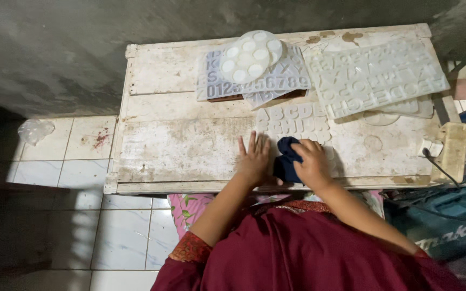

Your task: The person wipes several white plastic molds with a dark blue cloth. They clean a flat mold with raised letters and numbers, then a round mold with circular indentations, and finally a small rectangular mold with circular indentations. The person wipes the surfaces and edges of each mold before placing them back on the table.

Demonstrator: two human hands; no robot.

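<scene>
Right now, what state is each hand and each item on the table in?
left hand: open, flat on the table.
right hand: pressing the dark blue cloth.
dark blue cloth: bunched on the letter mould.
round mould: tilted, stacked on the bluish mould.
large white mould: flat, overlapping others.

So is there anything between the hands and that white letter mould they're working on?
Only the dark blue cloth: the right hand presses it onto the letter mould. The left hand lies flat on the table beside the mould's left edge, with nothing visible between.
</scene>
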